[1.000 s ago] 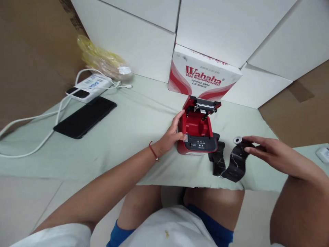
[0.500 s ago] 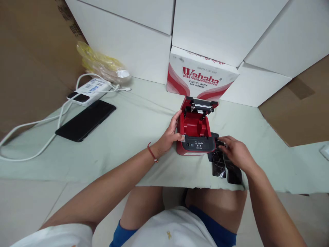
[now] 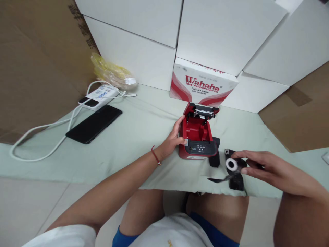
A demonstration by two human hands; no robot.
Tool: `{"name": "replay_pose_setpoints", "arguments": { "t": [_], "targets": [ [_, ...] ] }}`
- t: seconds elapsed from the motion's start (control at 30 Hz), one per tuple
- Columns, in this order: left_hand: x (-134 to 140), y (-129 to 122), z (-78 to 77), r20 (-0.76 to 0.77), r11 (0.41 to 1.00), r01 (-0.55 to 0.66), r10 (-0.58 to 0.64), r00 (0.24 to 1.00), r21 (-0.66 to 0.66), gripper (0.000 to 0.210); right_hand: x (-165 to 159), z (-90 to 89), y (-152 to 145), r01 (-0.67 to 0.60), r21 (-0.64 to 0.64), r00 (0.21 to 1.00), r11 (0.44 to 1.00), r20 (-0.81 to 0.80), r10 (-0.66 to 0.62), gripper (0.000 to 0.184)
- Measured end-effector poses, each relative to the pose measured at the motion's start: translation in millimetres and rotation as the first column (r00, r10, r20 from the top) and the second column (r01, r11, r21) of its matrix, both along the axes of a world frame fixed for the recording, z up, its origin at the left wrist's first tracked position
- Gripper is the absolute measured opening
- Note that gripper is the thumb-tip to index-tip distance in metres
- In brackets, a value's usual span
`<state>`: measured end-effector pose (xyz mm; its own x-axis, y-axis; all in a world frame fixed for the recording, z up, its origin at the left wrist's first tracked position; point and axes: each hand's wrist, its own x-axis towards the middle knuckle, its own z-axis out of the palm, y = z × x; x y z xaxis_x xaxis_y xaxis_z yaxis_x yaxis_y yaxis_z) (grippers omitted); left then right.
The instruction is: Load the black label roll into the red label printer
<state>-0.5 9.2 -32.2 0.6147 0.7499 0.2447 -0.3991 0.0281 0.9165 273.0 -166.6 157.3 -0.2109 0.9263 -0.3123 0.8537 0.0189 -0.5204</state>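
A small red and black printer (image 3: 202,149) stands on the cloth with its lid raised and its red inner bay exposed. My left hand (image 3: 170,144) grips its left side, thumb on the grey tab at the front corner. Off to the right, my right hand (image 3: 268,168) pinches a black roll (image 3: 229,168) with a white core, its end facing the printer. A loose dark strip (image 3: 218,180) trails from that roll. Beneath it lies another dark piece (image 3: 236,182), partly hidden. A black strip-like object (image 3: 215,159) rests against the printer's right side.
A white and red Wahaha box (image 3: 203,85) stands behind the printer, against white boxes (image 3: 128,44). At left lie a black phone (image 3: 94,125), a white power bank (image 3: 99,97) with a looping white cable, and a yellowish plastic bag (image 3: 115,73). Cardboard (image 3: 300,113) stands at right.
My right hand has moved right, away from the printer's side, and now holds up the black roll. My left hand stays on the printer. The view has shifted slightly.
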Motion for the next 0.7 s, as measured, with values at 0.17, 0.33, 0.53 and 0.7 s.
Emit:
{"name": "replay_pose_setpoints", "arguments": {
  "t": [0.17,0.33,0.53,0.7],
  "targets": [
    [1,2,-5.2,0.004,0.999,-0.026,0.026,1.0,0.021,0.109,-44,16.5,44,-0.058,0.216,0.997,0.975,0.056,0.046,0.029],
    [2,0,-0.1,-0.04,0.997,-0.06,0.062,0.997,0.049,0.109,-95,-28.3,100,-0.018,0.277,0.889,0.961,0.444,-0.112,0.033],
    [-7,-29,20.9,-0.136,0.769,-0.457,0.563,0.815,0.446,0.069,-114,-47.6,117,-0.003,0.282,0.79,0.959,0.588,-0.171,0.035],
    [-10,-58,28.8,0.073,0.356,-0.36,0.617,0.784,0.863,0.057,-110,-54.2,127,-0.005,0.285,0.792,0.959,0.587,-0.17,0.036]
  ]
}}
